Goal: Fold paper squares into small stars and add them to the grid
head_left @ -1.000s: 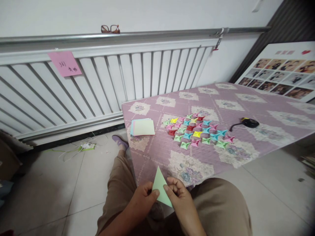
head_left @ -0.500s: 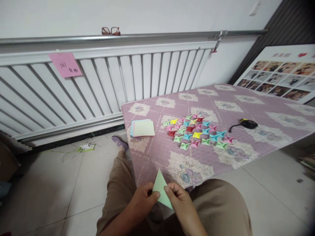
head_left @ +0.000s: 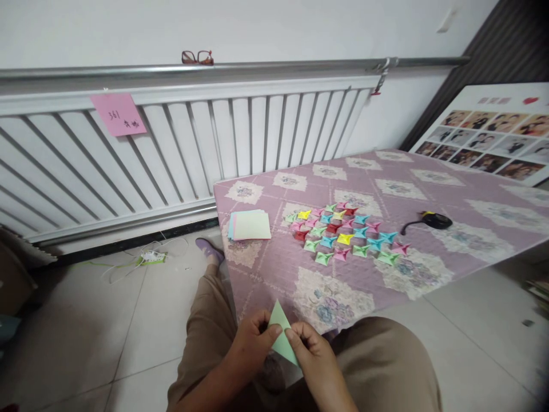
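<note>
A light green paper [head_left: 281, 326], folded into a pointed shape, is held over my lap at the table's near edge. My left hand [head_left: 256, 339] pinches its left side between thumb and fingers. On its right side, my right hand [head_left: 309, 346] has the thumb pressed on the paper and the fingers curled behind. Several small folded paper shapes [head_left: 344, 238] in green, pink, red, yellow and blue lie in rows on the purple tablecloth [head_left: 266, 274]. Left of them is a stack of square paper sheets [head_left: 251, 225], pale green on top.
A black object with a strap [head_left: 436, 221] lies on the right of the table. Behind stands a white radiator [head_left: 257, 131] with a pink note [head_left: 118, 114]. Glasses [head_left: 197, 58] rest on the pipe. A power strip [head_left: 153, 258] is on the floor.
Both thumbs have come closer together on the green paper, and less of its surface shows between them. The camera view has shifted slightly.
</note>
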{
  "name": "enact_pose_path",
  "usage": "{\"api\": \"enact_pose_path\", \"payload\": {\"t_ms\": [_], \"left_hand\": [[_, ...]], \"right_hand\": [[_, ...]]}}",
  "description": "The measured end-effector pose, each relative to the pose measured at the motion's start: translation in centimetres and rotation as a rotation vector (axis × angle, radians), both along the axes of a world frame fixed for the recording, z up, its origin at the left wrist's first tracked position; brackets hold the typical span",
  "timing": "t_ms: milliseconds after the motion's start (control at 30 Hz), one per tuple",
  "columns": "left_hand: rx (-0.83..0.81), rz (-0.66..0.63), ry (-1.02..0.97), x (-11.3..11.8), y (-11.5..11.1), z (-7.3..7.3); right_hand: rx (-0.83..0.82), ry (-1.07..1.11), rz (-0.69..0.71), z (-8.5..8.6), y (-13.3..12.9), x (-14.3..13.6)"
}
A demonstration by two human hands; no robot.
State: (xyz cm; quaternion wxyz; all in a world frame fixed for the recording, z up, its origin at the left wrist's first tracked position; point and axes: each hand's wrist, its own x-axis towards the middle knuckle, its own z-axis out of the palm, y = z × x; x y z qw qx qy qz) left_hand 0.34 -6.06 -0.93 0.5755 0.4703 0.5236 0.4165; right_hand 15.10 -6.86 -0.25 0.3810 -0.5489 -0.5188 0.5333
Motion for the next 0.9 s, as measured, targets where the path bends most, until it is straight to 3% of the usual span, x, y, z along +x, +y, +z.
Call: {"api": "enact_pose_path", "payload": {"t_ms": [467,900], "left_hand": [[-0.012,0.079,0.005,0.6,2.0,1.9],[0.226,0.095,0.234,1.3,3.7,1.9]], "right_hand": [[-0.025,0.007,-0.019,0.4,0.1,-0.2],[-0.014,-0.007,-0.049,1.0,0.1,-0.2]]}}
